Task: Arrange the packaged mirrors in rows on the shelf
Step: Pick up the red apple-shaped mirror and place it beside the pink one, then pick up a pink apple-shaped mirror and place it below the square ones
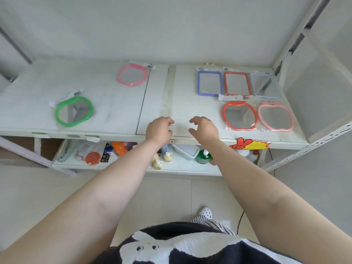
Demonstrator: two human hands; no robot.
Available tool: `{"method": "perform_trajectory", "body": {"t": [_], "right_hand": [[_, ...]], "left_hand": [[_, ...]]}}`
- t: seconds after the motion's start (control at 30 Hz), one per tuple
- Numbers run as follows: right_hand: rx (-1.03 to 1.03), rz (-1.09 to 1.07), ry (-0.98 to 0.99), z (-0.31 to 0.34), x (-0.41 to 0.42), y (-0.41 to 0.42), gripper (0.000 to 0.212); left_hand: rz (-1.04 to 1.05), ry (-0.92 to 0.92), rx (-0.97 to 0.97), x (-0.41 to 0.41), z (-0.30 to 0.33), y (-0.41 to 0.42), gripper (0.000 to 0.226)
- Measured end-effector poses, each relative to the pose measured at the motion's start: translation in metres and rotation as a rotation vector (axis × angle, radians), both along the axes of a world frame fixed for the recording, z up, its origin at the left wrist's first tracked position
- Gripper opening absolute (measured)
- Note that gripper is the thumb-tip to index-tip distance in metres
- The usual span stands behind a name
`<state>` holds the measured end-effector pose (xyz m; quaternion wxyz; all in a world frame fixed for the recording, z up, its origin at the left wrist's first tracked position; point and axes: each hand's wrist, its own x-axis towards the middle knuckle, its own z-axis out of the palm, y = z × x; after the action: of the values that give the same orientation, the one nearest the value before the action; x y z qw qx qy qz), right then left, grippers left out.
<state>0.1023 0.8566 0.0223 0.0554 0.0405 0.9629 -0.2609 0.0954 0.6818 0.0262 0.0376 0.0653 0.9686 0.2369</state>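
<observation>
Between picks: left hand (159, 130) and right hand (204, 128) hover empty, fingers loosely curled. Five mirrors rowed right; next grab green apple-shaped packaged mirror (74, 111), near left.

green soap bottle (203, 156), orange lid (92, 158)

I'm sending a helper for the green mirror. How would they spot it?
Look at the white top shelf, left half. Near its front edge lies the green apple-shaped packaged mirror, alone and askew. The only other mirror there is the pink apple-shaped packaged mirror, farther back.
</observation>
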Motion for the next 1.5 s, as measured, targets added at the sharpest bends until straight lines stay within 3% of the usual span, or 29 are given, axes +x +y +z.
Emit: {"method": "perform_trajectory", "body": {"t": [0.3,0.6,1.2,1.5], "right_hand": [[0.045,0.064,-0.051,-0.012,0.080,-0.155,0.033],[0.051,0.142,-0.112,-0.012,0.088,-0.251,0.034],[0.004,0.269,-0.095,-0.027,-0.029,-0.361,0.032],[-0.005,-0.005,-0.071,-0.036,-0.062,-0.422,0.030]], "left_hand": [[0.117,0.000,0.059,0.079,-0.021,-0.175,0.036],[0.221,-0.009,0.061,0.106,-0.027,-0.265,0.029],[0.314,-0.006,0.035,0.018,-0.020,-0.352,0.040],[0.063,0.024,0.024,-0.051,-0.023,-0.420,0.038]]}}
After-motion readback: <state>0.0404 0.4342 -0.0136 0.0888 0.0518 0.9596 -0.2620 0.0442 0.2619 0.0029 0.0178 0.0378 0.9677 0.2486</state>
